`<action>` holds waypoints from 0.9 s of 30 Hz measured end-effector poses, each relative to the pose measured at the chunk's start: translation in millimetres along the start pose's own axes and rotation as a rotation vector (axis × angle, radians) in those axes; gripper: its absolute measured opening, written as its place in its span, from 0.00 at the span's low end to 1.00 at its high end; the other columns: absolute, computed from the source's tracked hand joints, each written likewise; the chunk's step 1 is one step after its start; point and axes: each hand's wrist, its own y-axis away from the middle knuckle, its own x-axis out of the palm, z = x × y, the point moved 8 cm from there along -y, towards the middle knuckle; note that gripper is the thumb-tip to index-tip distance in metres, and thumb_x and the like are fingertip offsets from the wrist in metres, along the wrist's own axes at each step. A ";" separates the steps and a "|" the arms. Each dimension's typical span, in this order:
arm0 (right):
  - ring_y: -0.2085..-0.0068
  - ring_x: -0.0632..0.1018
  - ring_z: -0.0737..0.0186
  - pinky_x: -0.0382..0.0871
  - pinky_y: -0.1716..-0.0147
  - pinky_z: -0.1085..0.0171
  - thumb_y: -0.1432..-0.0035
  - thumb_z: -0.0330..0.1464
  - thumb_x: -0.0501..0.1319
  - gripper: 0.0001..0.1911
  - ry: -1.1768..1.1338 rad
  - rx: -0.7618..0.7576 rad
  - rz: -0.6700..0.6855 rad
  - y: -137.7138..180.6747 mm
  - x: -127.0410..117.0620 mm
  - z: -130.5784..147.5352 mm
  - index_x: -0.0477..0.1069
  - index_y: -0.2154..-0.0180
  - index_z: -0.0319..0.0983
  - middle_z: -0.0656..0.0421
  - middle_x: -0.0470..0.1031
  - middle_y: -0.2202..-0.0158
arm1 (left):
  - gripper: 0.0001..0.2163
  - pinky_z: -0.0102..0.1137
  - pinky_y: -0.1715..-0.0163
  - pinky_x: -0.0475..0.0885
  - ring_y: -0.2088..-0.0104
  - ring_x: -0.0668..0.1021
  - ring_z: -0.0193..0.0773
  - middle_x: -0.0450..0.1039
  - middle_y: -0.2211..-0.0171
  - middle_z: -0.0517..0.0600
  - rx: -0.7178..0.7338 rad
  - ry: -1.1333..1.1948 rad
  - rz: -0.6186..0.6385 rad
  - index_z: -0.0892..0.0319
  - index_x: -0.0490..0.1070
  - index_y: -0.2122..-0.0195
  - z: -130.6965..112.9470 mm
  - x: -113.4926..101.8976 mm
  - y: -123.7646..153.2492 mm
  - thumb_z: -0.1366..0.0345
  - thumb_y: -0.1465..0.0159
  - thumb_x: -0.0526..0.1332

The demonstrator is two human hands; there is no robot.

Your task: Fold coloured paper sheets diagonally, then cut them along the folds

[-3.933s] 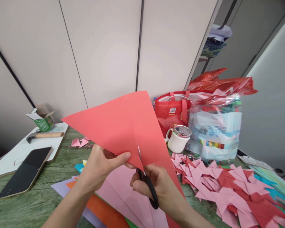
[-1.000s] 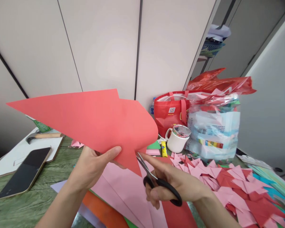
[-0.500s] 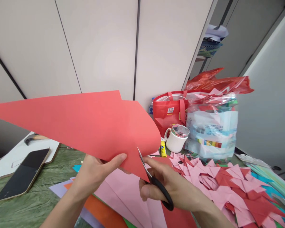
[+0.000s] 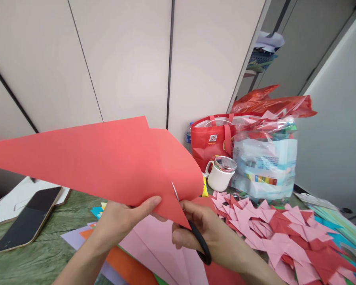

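A large sheet of red paper (image 4: 106, 158) is held up in front of me, its right part bent over in a curve. My left hand (image 4: 133, 215) pinches its lower edge, thumb on top and fingers underneath. In my right hand (image 4: 204, 229) is a pair of scissors (image 4: 200, 241) with black handles. One pointed blade shows over the paper; the other is hidden behind it. The blades are in the sheet, to the right of my left thumb. Pink paper sheets (image 4: 163, 245) lie under my hands.
Folded pink and red paper pieces (image 4: 273, 229) are heaped at the right. Behind them stand a white mug (image 4: 221, 176), a red bag (image 4: 207, 150) and a filled plastic bag (image 4: 265, 166). A phone (image 4: 28, 219) lies at the left, near a white board (image 4: 6, 202).
The red sheet has tilted, its left end dropping lower. The scissors have shifted slightly left and less of the upper blade shows. My left hand has moved a little right.
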 end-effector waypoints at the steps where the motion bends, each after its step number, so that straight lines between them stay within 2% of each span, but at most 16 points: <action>1: 0.72 0.65 0.70 0.63 0.69 0.66 0.53 0.38 0.70 0.18 0.013 -0.002 -0.009 -0.3 -0.6 0.1 0.66 0.64 0.36 0.65 0.63 0.75 | 0.12 0.29 0.69 0.73 0.74 0.79 0.39 0.77 0.80 0.45 -0.003 0.016 0.002 0.56 0.76 0.80 0.6 -0.2 0.0 0.57 0.43 0.63; 7: 0.73 0.66 0.70 0.64 0.71 0.66 0.53 0.38 0.69 0.18 0.019 -0.005 -0.027 0.9 0.1 -0.7 0.66 0.65 0.36 0.65 0.63 0.76 | 0.11 0.29 0.70 0.73 0.75 0.79 0.39 0.77 0.80 0.46 0.015 0.055 0.028 0.56 0.75 0.80 0.1 0.9 -0.7 0.59 0.43 0.63; 20: 0.74 0.69 0.70 0.67 0.72 0.67 0.52 0.36 0.68 0.15 0.019 -0.003 -0.074 -0.7 -0.7 -3.5 0.67 0.65 0.36 0.63 0.69 0.76 | 0.10 0.30 0.70 0.73 0.75 0.79 0.39 0.77 0.81 0.46 -0.015 0.091 0.017 0.56 0.75 0.80 -0.8 1.0 -0.6 0.60 0.44 0.63; 23: 0.73 0.68 0.69 0.65 0.72 0.67 0.52 0.36 0.69 0.16 0.020 -0.006 -0.072 -0.5 -0.5 -4.4 0.67 0.66 0.36 0.64 0.67 0.75 | 0.09 0.30 0.69 0.73 0.75 0.78 0.38 0.77 0.80 0.46 -0.058 0.096 -0.002 0.56 0.74 0.79 0.1 0.9 1.2 0.60 0.44 0.63; 27: 0.74 0.62 0.73 0.58 0.73 0.70 0.53 0.35 0.70 0.16 0.030 -0.040 -0.076 -0.1 -1.1 -2.5 0.66 0.66 0.36 0.67 0.61 0.76 | 0.09 0.29 0.70 0.73 0.76 0.78 0.38 0.76 0.81 0.45 -0.090 0.108 -0.010 0.56 0.73 0.79 2.5 2.0 2.4 0.59 0.46 0.64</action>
